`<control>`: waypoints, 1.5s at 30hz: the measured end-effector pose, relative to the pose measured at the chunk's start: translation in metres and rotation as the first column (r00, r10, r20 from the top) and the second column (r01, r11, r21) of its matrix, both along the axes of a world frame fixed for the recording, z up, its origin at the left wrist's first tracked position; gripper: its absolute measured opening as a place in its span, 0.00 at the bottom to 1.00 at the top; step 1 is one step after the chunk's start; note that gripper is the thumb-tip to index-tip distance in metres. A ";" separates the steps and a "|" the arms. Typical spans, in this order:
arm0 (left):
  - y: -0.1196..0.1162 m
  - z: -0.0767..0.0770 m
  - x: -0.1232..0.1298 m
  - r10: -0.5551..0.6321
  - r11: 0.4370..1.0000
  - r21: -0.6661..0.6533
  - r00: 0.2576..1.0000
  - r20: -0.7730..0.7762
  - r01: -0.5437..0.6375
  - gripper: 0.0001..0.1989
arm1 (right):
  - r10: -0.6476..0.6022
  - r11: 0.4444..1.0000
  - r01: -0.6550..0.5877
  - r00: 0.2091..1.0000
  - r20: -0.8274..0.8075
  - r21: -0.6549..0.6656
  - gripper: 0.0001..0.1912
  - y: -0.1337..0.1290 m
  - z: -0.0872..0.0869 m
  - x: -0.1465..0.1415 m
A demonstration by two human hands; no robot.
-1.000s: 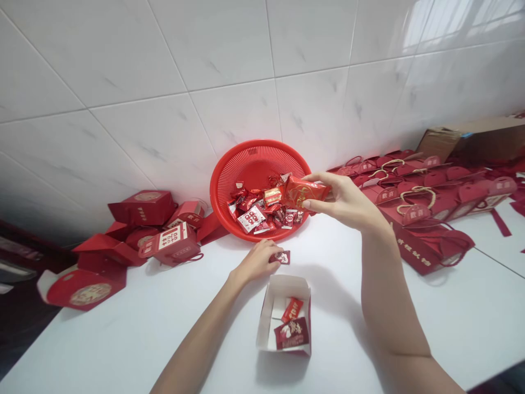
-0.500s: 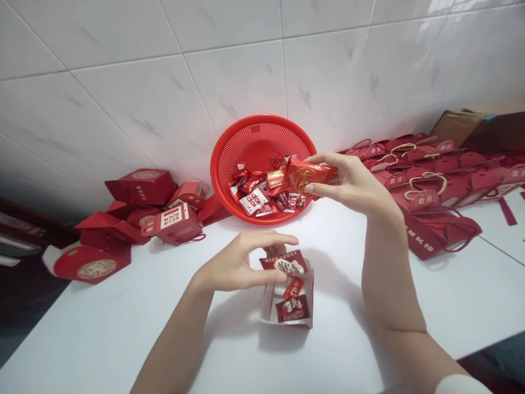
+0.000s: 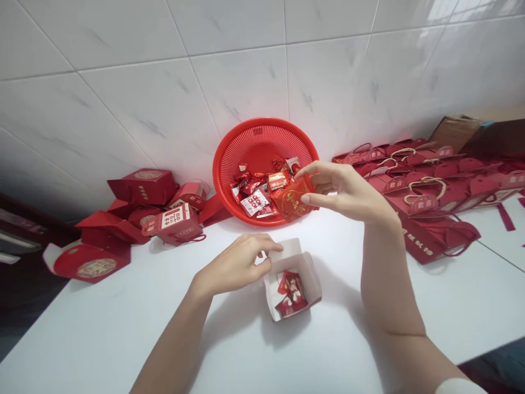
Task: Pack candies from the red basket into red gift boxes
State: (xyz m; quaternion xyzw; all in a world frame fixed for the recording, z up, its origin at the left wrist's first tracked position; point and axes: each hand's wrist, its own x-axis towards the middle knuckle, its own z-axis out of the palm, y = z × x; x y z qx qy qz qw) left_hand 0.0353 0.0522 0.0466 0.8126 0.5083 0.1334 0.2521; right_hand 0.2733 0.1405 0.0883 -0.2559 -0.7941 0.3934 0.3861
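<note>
A small open paper box (image 3: 314,276), white inside, stands on the white table before me. Several red candy packets (image 3: 292,293) lie in it. My left hand (image 3: 240,262) holds the box's back left corner between bent forefinger and thumb. Behind the box is a round red plastic basket (image 3: 233,139) with wrapped sweets inside. A larger shiny red-orange packet with gold print (image 3: 289,200) rests over the sweets and the basket's front right rim. My right hand (image 3: 344,191) is right at this packet, fingers apart, thumb tip overlapping it; the hand looks open around it.
To the left is a pile of red gift boxes (image 3: 143,186), with an opened one (image 3: 100,257) at the table's edge. Rows of red boxes with cord handles (image 3: 426,191) fill the right side. A brown carton (image 3: 457,131) stands behind them, against the tiled wall.
The large packet has come down from above the basket onto its front rim. A dark red packet by my left hand has dropped into the box. The box has turned, and my left hand now grips it.
</note>
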 end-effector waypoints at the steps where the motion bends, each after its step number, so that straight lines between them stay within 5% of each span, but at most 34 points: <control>1: 0.003 0.000 0.000 0.054 0.998 0.024 0.998 0.037 -0.055 0.17 | 0.015 1.000 -0.015 1.000 -0.007 -0.008 0.12 -0.001 0.000 -0.001; 5: 0.016 -0.003 -0.003 0.189 0.979 0.039 0.962 0.199 -0.201 0.18 | 0.112 0.994 -0.111 0.993 0.029 -0.014 0.08 -0.002 0.000 -0.005; 11: 0.028 -0.012 -0.014 0.166 0.982 -0.135 0.948 0.271 -0.134 0.22 | 0.048 0.972 -0.142 0.901 0.431 0.187 0.04 -0.004 -0.002 -0.018; 16: 0.031 -0.018 -0.021 0.199 0.969 -0.199 0.940 0.277 -0.147 0.31 | 0.110 0.963 -0.241 0.765 0.634 0.124 0.12 -0.006 -0.010 -0.033; 22: 0.032 -0.020 -0.021 0.208 0.963 -0.225 0.943 0.260 -0.150 0.31 | -0.039 0.973 -0.132 0.712 0.701 0.189 0.18 -0.007 -0.014 -0.036; 30: 0.033 -0.020 -0.020 0.182 0.966 -0.228 0.946 0.268 -0.121 0.32 | 0.021 0.963 -0.209 0.686 0.727 0.169 0.13 -0.012 -0.013 -0.040; 39: 0.030 -0.018 -0.017 0.159 0.974 -0.194 0.961 0.227 -0.115 0.31 | -0.062 0.980 -0.154 0.365 0.929 0.126 0.10 -0.019 -0.033 -0.073; 45: 0.029 -0.018 -0.018 0.145 0.980 -0.168 0.965 0.217 -0.109 0.31 | -0.004 0.956 -0.262 0.444 0.896 0.134 0.09 -0.012 -0.033 -0.064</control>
